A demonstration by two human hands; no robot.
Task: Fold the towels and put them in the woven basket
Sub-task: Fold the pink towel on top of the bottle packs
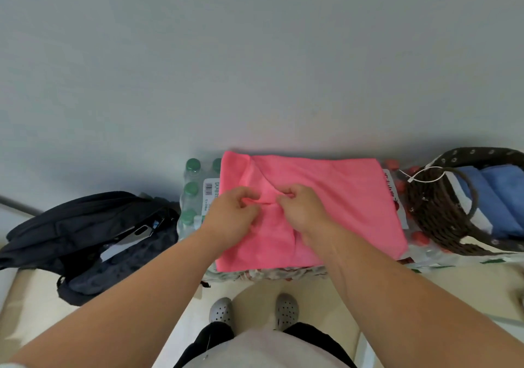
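Together, left hand point(231, 214) and right hand point(304, 211) pinch a crease in the pink towel point(334, 192) middle, fingers point(246, 196) curled on cloth; right of it, the basket point(433, 214) holds blue towels point(499, 197).

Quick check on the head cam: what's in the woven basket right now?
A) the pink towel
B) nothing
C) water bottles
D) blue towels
D: folded blue towels lie inside the woven basket, while the pink towel is spread outside it, to its left.
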